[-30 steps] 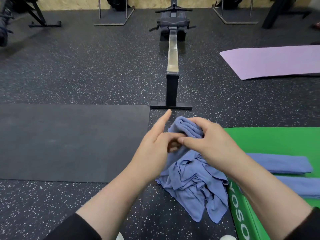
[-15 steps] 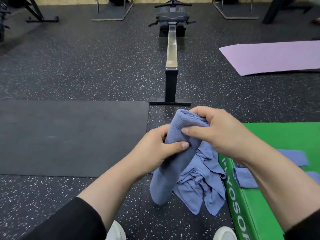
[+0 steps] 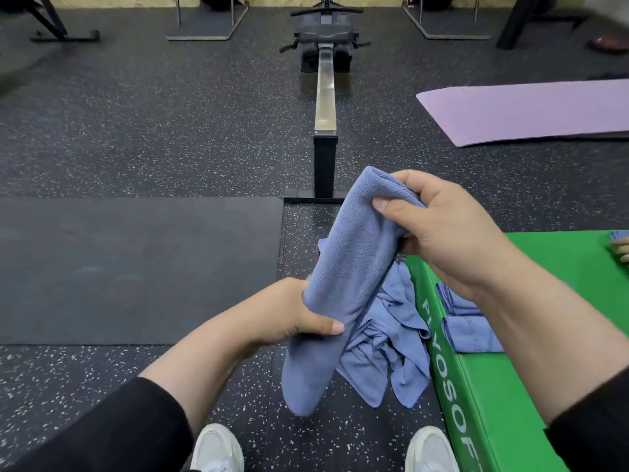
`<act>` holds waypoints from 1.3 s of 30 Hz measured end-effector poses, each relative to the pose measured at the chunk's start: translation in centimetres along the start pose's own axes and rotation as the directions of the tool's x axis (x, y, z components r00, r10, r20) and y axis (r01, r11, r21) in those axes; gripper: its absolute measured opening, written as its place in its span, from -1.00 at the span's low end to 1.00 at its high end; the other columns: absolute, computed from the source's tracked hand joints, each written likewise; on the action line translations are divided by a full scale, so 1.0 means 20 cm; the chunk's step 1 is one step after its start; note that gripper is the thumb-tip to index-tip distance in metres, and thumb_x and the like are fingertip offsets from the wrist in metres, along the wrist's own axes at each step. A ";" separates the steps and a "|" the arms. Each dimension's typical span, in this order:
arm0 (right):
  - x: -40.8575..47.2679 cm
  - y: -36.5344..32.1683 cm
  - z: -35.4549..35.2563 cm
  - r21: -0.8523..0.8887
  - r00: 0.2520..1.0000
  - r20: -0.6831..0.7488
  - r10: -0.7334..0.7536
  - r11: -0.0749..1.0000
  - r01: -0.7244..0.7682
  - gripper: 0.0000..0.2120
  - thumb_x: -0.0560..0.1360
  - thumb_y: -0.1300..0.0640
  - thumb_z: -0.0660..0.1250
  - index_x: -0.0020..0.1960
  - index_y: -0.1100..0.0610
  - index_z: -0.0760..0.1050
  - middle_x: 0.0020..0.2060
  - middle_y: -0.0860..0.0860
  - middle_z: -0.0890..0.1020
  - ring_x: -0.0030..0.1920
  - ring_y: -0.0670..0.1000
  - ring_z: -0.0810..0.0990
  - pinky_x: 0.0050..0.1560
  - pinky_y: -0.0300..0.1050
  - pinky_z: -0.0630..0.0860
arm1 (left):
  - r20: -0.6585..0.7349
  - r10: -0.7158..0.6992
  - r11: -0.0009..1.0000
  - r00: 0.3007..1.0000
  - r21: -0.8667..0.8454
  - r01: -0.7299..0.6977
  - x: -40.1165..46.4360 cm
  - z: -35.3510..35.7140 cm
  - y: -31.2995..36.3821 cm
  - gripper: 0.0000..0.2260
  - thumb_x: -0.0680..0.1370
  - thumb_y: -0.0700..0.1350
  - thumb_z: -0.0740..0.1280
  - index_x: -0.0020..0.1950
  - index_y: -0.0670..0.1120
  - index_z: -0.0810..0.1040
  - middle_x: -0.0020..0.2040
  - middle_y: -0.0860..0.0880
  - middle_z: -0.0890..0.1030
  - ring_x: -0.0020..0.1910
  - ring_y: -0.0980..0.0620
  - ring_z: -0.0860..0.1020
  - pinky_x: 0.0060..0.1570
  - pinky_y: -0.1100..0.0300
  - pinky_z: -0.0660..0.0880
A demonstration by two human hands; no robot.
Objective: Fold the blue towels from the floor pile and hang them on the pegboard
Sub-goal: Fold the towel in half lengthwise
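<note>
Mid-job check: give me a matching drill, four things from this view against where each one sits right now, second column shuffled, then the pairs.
Things:
1. held blue towel
2. crumpled towel pile
3. folded towels
4. purple mat

Places:
A. on the green pad
B. on the speckled floor, far right
C. between the left hand and right hand
D. on the floor beside the green pad's edge

Pairs: 1-C, 2-D, 3-A, 4-B
</note>
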State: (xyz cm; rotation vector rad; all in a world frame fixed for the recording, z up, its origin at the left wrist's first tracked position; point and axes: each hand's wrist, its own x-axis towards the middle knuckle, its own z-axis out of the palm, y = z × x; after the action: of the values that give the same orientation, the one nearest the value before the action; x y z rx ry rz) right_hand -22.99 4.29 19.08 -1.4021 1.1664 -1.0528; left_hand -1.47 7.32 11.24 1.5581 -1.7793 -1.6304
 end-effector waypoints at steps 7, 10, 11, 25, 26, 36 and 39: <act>-0.04 0.02 0.12 -0.013 0.989 -0.112 0.097 0.995 -0.099 -0.95 0.52 0.12 0.45 -0.05 0.09 0.62 -0.22 0.02 0.68 -0.19 0.00 0.61 -0.06 0.25 0.62 | -0.503 0.553 0.833 0.664 0.348 -0.430 -0.06 0.09 0.11 -0.50 0.51 0.18 0.33 0.42 0.05 0.45 0.20 0.16 0.50 0.21 0.22 0.49 0.20 0.30 0.43; -0.06 0.02 0.19 0.152 0.989 -0.012 0.144 0.978 -0.141 -0.87 0.58 0.10 0.39 0.02 0.16 0.63 -0.19 0.08 0.70 -0.18 0.01 0.66 -0.07 0.07 0.64 | -0.472 0.505 0.863 0.723 0.305 -0.403 -0.06 0.14 0.17 -0.48 0.57 0.05 0.36 0.52 0.06 0.36 0.32 0.17 0.46 0.33 0.23 0.42 0.30 0.28 0.40; -0.06 0.02 0.20 0.181 0.989 0.026 0.148 0.972 -0.150 -0.85 0.60 0.09 0.37 0.05 0.17 0.64 -0.13 0.11 0.72 -0.13 0.01 0.67 -0.01 0.01 0.64 | -0.511 0.460 0.888 0.726 0.248 -0.387 -0.05 0.14 0.17 -0.55 0.59 -0.01 0.36 0.48 0.11 0.40 0.27 0.21 0.50 0.28 0.24 0.46 0.27 0.20 0.45; 0.03 0.10 0.18 -0.135 0.969 -0.235 0.076 0.985 -0.110 -0.75 0.44 0.25 0.23 -0.11 0.08 0.68 -0.36 -0.07 0.62 -0.36 -0.06 0.46 -0.27 0.02 0.44 | -0.722 0.121 0.905 0.681 -0.201 -0.374 -0.05 -0.02 0.19 -0.81 0.67 -0.06 0.25 -0.02 -0.07 0.63 -0.14 -0.05 0.68 -0.19 0.14 0.50 -0.04 -0.02 0.53; 0.04 0.09 0.17 -0.090 0.962 -0.261 0.084 0.990 -0.111 -0.74 0.45 0.22 0.22 -0.09 0.06 0.68 -0.32 -0.08 0.66 -0.33 -0.07 0.51 -0.24 0.01 0.45 | -0.730 0.119 0.893 0.673 -0.218 -0.394 -0.05 -0.04 0.19 -0.81 0.67 -0.08 0.25 -0.01 -0.06 0.64 -0.09 -0.04 0.70 -0.15 0.14 0.54 0.01 -0.01 0.55; 0.00 0.07 0.16 -0.527 0.996 -0.076 -0.049 0.850 0.001 -0.87 0.43 0.05 0.51 -0.09 -0.03 0.57 -0.30 -0.27 0.62 -0.27 -0.24 0.52 -0.26 -0.33 0.37 | -0.679 0.165 0.878 0.716 -0.229 -0.420 -0.09 -0.12 0.22 -0.78 0.64 -0.09 0.23 0.01 -0.08 0.68 0.00 -0.12 0.72 -0.05 0.05 0.62 0.15 -0.14 0.54; 0.00 0.05 0.15 -0.462 0.999 -0.034 -0.043 0.887 0.022 -0.83 0.43 0.03 0.52 -0.17 0.05 0.54 -0.40 -0.16 0.54 -0.39 -0.19 0.41 -0.36 -0.25 0.31 | -0.697 0.166 0.891 0.698 -0.197 -0.409 -0.10 -0.16 0.20 -0.77 0.66 -0.12 0.22 -0.01 -0.09 0.67 -0.02 -0.12 0.71 -0.10 0.09 0.58 0.04 -0.01 0.54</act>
State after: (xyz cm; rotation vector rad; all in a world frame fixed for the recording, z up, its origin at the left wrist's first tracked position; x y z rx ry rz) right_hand -20.10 4.75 17.68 -1.7773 1.4979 -0.8605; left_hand -0.26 6.40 16.59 1.3556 -1.1920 -0.9645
